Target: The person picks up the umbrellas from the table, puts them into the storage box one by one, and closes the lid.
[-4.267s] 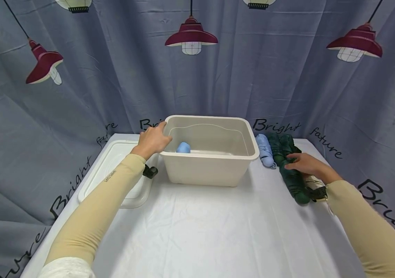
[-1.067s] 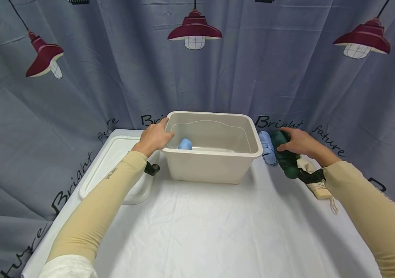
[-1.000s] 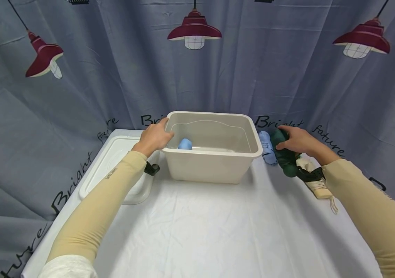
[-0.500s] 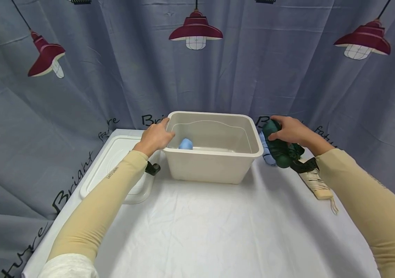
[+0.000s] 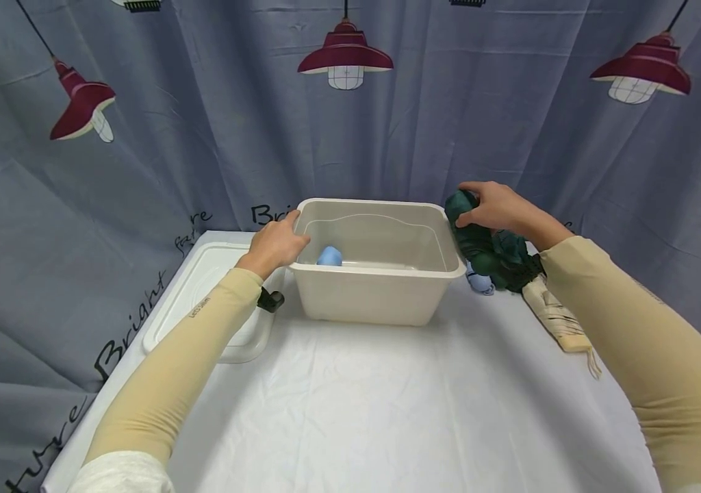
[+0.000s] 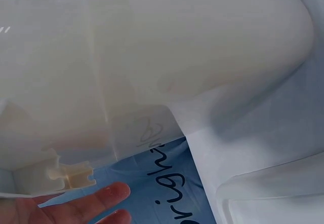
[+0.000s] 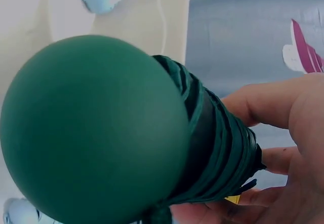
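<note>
- Your right hand (image 5: 495, 207) grips the dark green folded umbrella (image 5: 486, 248), lifted at the bin's (image 5: 375, 301) 3 o'clock rim.
- It looks light, with a stiff core, loose fabric folds and a smooth round handle; hold the wrapped canopy.
- Your left hand (image 5: 273, 243) rests on the 9 o'clock rim; I cannot tell its curl.
- Count: one green umbrella, one pale blue umbrella (image 5: 478, 282), one beige umbrella (image 5: 556, 318), one blue thing (image 5: 328, 257) in the bin.

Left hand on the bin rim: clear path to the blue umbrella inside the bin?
Probably yes. The left hand rests on the bin at its near-left corner, the top is open, and the blue umbrella lies just inside that corner with nothing over it.
</note>
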Demonstrator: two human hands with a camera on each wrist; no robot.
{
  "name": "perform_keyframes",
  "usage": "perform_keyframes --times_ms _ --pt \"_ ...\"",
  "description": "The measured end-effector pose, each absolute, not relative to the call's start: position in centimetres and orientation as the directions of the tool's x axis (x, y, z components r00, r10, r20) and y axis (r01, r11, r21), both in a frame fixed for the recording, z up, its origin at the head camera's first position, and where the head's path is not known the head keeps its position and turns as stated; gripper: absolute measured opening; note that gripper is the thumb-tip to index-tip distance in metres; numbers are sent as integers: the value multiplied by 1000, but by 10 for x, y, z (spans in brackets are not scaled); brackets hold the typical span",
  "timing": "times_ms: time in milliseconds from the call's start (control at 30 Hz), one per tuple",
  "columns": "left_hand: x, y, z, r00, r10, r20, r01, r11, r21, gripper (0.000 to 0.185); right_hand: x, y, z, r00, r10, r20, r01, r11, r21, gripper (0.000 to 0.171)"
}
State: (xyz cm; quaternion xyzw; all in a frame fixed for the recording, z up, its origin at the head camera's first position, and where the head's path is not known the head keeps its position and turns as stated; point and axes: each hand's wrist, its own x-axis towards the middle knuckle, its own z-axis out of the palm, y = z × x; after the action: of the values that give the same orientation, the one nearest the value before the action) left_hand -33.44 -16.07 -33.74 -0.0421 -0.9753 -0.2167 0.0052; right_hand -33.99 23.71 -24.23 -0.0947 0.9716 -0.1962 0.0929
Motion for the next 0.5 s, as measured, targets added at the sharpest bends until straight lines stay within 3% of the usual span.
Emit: perform_keyframes --times_ms 500 --pt "-333 -160 -338 -996 79 29 84 904 419 72 -356 191 -232 -953 -264 -147 -177 882 -436 84"
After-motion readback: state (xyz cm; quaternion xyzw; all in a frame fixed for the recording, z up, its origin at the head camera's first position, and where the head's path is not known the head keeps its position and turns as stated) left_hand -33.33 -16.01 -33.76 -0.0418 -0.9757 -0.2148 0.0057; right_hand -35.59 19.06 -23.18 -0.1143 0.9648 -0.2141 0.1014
